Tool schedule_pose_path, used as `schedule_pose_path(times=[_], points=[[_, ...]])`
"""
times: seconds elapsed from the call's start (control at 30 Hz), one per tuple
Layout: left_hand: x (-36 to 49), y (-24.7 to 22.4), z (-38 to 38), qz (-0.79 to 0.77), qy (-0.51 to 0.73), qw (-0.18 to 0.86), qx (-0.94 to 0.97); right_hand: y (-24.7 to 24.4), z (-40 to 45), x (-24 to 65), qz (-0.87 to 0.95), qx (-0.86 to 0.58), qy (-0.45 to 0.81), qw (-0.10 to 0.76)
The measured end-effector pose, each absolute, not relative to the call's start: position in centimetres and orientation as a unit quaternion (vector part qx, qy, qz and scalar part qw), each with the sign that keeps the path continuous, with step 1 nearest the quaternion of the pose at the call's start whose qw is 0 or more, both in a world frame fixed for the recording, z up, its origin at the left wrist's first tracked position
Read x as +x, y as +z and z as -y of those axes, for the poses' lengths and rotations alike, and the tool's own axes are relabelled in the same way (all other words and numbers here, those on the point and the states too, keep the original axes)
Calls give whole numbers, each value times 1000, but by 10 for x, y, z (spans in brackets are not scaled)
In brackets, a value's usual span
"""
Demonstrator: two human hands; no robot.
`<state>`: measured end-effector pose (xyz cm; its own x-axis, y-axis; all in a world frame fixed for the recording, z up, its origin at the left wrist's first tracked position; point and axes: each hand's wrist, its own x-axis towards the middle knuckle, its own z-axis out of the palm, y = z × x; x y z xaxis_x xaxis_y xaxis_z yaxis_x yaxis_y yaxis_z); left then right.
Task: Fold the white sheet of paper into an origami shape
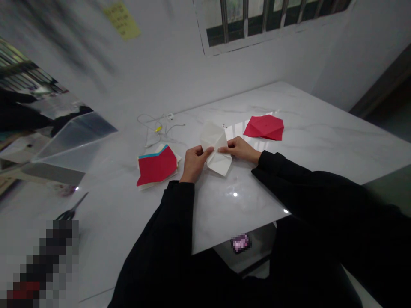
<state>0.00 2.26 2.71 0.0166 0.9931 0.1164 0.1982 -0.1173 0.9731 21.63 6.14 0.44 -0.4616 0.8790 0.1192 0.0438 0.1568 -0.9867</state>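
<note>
Head view shows the folded white paper [214, 134] between left hand [192, 164] and right hand [243, 149], long axis roughly front-to-back, both pinching its sides near mid-length over the marble-patterned table [221, 214].

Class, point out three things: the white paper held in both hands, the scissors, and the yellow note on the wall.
White paper [221, 164], head view, on its lower part.
Scissors [76, 205], head view, on the blades.
Yellow note [122, 20], head view, near its middle.
</note>
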Motion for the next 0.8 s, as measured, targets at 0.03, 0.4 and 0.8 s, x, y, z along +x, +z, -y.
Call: schedule_pose_path(times=[0.03, 0.4, 0.8], points=[[0, 27, -22, -518, 474, 417, 578, 4, -62, 216, 659, -352, 544, 381], [3, 29, -20, -528, 465, 402, 586, 3, -62, 216, 672, -365, 524, 376], [5, 30, -19, -525, 462, 396, 595, 2, -64, 216, 687, -370, 504, 370]])
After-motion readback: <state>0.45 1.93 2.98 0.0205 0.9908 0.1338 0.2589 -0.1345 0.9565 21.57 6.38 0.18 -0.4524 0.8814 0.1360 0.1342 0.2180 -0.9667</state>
